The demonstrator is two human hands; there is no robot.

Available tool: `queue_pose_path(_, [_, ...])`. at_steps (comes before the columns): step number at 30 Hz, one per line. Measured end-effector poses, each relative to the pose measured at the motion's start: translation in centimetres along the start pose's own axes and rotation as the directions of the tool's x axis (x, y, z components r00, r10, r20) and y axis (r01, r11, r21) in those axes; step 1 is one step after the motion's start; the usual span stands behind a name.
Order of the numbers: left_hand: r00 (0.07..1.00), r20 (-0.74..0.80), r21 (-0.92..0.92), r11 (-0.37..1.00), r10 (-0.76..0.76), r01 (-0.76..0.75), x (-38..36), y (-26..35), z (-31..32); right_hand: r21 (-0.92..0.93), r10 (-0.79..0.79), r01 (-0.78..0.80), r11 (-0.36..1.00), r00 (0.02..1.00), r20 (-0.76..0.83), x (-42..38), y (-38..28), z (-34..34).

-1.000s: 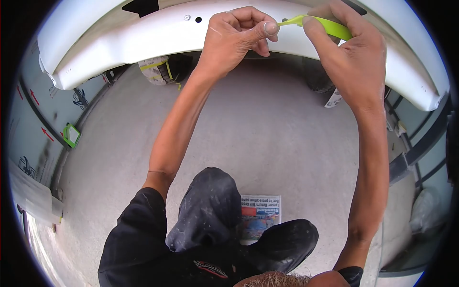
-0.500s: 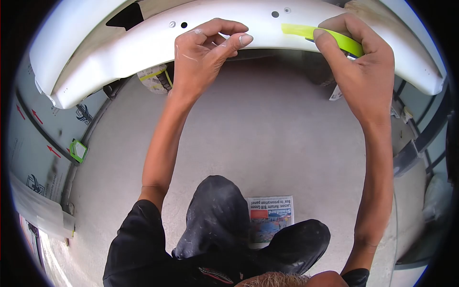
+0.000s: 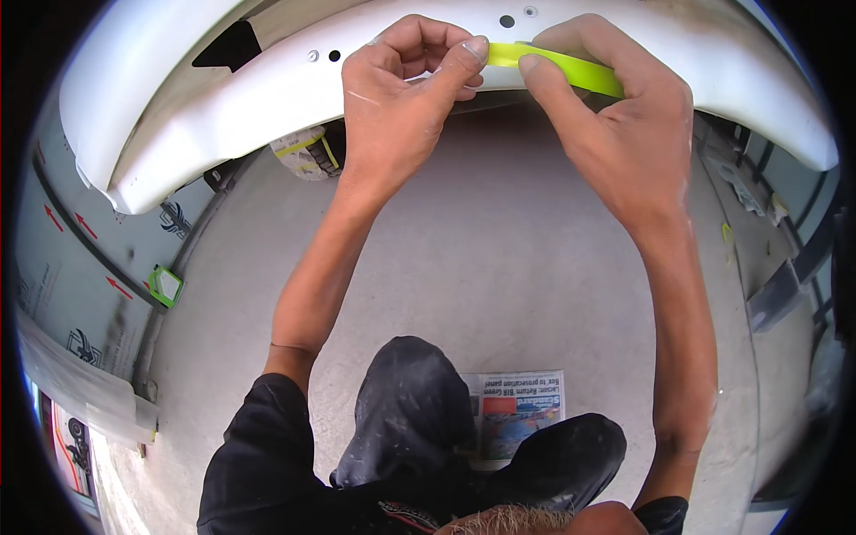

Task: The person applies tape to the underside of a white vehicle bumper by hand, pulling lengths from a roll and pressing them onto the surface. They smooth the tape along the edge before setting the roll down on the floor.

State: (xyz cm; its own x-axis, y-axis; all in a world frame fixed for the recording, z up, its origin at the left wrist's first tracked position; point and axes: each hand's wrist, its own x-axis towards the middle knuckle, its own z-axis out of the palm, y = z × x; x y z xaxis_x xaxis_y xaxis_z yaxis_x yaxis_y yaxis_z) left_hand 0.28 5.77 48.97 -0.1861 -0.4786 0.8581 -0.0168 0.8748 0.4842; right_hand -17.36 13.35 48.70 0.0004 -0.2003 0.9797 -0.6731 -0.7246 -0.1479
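A roll of yellow-green masking tape is gripped in my right hand, thumb on its near side and fingers behind. From it a short strip runs left to my left hand, whose thumb and forefinger pinch the loose end. White smudges mark the left hand's skin. Both hands are in front of a curved white panel, like a car bumper, with round holes along its upper part.
A folded newspaper lies on the grey concrete floor by my knees. Under the panel stands a container with a yellow band. A green-edged object leans by the left wall, and clear plastic sheeting hangs below it.
My right hand has moved left with the tape roll, towards my left hand. The left hand has moved slightly right and now pinches the tape's loose end.
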Motion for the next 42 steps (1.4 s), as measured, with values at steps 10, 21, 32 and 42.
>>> queue_pose_path(10, [0.964, -0.145, -0.048, 0.972, 0.221, -0.230, 3.0, -1.6, 0.0, -0.032, 0.083, -0.083, 0.996, 0.997, -0.006, 1.0, -1.5, -0.1])
queue_pose_path(21, [0.922, -0.303, -0.097, 0.955, 0.239, -0.279, 5.7, -1.4, 1.3, -0.360, -0.159, 0.135, 0.923, 0.987, -0.036, 5.8, 0.9, 0.3])
queue_pose_path(32, [0.885, -0.414, -0.191, 0.930, 0.212, -0.313, 7.3, -0.4, 2.2, -0.335, 0.028, -0.114, 0.935, 0.968, -0.250, 7.5, -1.8, 2.1])
queue_pose_path(42, [0.805, -0.553, -0.224, 0.893, 0.214, -0.391, 7.5, -1.0, 2.9, -0.137, -0.090, 0.036, 0.990, 0.908, -0.409, 8.1, 2.3, 4.5])
